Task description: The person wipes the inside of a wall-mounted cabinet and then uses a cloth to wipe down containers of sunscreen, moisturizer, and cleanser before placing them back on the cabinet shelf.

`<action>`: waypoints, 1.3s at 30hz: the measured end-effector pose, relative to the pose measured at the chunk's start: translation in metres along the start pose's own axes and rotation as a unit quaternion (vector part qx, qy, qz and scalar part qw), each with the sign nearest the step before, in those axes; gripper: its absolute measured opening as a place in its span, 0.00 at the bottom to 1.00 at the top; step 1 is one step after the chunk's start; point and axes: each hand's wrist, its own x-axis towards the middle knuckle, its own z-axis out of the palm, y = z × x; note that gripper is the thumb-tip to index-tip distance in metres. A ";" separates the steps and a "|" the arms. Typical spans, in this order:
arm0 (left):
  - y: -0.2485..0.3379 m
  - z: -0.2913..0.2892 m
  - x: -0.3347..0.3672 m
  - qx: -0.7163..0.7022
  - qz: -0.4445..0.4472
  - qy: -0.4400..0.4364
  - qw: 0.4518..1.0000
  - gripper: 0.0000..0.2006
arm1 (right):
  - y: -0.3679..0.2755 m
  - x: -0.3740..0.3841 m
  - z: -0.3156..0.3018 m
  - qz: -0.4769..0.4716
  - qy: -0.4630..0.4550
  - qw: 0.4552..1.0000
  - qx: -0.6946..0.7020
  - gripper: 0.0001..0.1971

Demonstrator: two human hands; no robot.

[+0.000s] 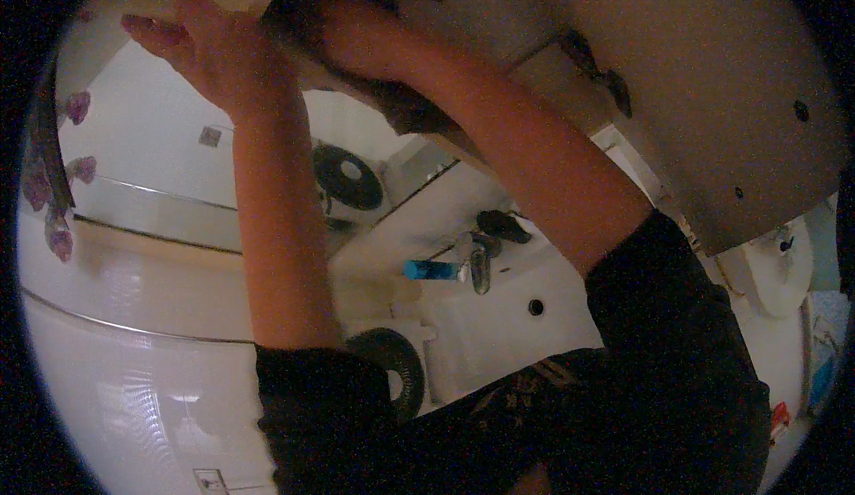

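Both of my bare arms, in short black sleeves, reach up to the top of the view. At the upper left my left hand [223, 58] is raised with its fingers stretched out, and nothing shows in it. Beside it, my right hand [365, 40] reaches into a dark, crumpled-looking thing [414, 112], perhaps cloth, by the edge of a brownish panel. The fingers of that hand are lost in shadow, so what they hold, if anything, is hidden. Noise and dim light blur both hands.
Below my arms lies a white sink [570, 299] with a metal tap [481, 268] and a blue-capped bottle [432, 270]. A round black fan [392, 366] stands left of it, near a mirror [151, 143]. Brownish cabinet panels [712, 76] fill the upper right. Purple flowers [78, 107] hang far left.
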 end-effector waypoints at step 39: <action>0.029 0.012 0.008 -0.087 -0.050 0.080 0.992 0.29 | -0.037 0.017 -0.055 0.049 -0.046 0.988 -0.142 0.16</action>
